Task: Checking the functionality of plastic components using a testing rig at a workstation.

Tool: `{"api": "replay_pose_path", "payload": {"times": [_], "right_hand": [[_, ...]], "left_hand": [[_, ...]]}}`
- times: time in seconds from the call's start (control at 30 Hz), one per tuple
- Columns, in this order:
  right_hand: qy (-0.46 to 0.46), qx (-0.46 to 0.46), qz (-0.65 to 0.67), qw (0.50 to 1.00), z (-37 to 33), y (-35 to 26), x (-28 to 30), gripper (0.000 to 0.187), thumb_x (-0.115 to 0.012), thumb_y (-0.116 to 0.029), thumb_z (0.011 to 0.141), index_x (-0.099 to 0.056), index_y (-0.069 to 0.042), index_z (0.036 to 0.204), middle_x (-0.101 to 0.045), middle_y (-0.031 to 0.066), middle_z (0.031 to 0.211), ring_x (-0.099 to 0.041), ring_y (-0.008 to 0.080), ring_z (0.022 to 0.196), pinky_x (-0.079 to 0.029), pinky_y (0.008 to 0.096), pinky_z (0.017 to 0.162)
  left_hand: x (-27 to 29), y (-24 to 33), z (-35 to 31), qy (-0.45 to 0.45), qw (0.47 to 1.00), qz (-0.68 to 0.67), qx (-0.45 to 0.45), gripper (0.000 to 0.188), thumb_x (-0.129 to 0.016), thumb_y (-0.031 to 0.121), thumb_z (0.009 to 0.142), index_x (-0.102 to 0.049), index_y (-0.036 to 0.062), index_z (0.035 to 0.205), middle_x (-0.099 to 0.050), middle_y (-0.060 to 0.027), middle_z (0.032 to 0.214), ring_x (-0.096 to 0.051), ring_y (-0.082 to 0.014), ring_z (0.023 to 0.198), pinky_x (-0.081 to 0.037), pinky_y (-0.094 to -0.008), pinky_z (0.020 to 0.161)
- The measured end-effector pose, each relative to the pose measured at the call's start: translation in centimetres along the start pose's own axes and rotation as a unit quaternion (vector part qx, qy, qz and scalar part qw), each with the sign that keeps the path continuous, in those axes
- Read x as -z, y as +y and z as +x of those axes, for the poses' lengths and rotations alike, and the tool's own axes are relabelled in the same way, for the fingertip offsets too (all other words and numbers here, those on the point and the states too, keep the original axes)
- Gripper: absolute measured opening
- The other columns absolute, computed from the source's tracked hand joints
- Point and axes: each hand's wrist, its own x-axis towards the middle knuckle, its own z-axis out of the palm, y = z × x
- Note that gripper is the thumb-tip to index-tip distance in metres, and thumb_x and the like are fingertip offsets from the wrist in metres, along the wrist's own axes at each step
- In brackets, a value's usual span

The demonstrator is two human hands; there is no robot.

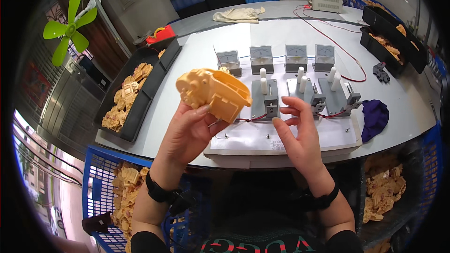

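A hollow orange-yellow molded plastic housing (pixel 213 91) is raised over the front left of a white test board (pixel 243 143). My left hand (pixel 190 129) grips it from below, thumb on its near face. To its right my right hand (pixel 300 136) holds nothing, its fingers apart, beside the grey test fixtures with white pegs (pixel 264 85). Nearest that hand is a small grey clamp block (pixel 271 107) with a red wire. Behind the fixtures stands a row of several analog meters (pixel 261 58); the housing partly covers the fixture at the left.
On the left a black tray (pixel 133 131) holds similar parts; black bins (pixel 382 58) stand far right. A blue basket (pixel 96 178) and a dark bin (pixel 408 206) flank me below the table. A purple cloth (pixel 375 119), a power supply (pixel 324 1) and a pale cloth (pixel 239 15) lie around the board.
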Motion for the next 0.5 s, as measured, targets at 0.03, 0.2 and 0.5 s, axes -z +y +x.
{"api": "replay_pose_path", "payload": {"times": [0.03, 0.2, 0.5], "right_hand": [[-0.013, -0.059, 0.039, 0.997, 0.1, 0.4, -0.2, 0.043, -0.067, -0.014, 0.085, -0.049, -0.005, 0.123, -0.05, 0.0117, 0.119, -0.053, 0.021, 0.103, -0.046, 0.0316, 0.082], [-0.006, -0.053, 0.016, 0.998, 0.5, 1.6, -0.9, 0.04, -0.066, -0.013, 0.086, -0.051, -0.006, 0.123, -0.05, 0.0093, 0.11, -0.054, 0.0175, 0.097, -0.047, 0.0304, 0.081], [-0.018, -0.007, 0.017, 1.0, -0.4, 2.0, -1.0, 0.032, -0.067, -0.009, 0.084, -0.055, -0.004, 0.114, -0.058, 0.0092, 0.103, -0.059, 0.0154, 0.086, -0.048, 0.0286, 0.078]], "left_hand": [[0.5, 0.5, 0.1, 0.015, 0.999, -0.045, 0.021, 0.058, -0.059, 0.006, 0.085, -0.033, 0.0133, 0.138, -0.044, -0.0099, 0.136, -0.049, -0.0253, 0.123, -0.044, -0.0438, 0.1], [1.4, 1.2, 0.4, 0.029, 0.995, -0.1, -0.007, 0.059, -0.06, 0.003, 0.083, -0.038, 0.0211, 0.135, -0.047, -0.0038, 0.129, -0.047, -0.0164, 0.114, -0.04, -0.0332, 0.09], [-0.3, 4.0, 5.9, -0.032, 0.964, 0.257, -0.062, 0.046, -0.055, -0.002, 0.084, -0.047, 0.0068, 0.128, -0.053, -0.0068, 0.122, -0.055, -0.0166, 0.109, -0.045, -0.0333, 0.094]]}}
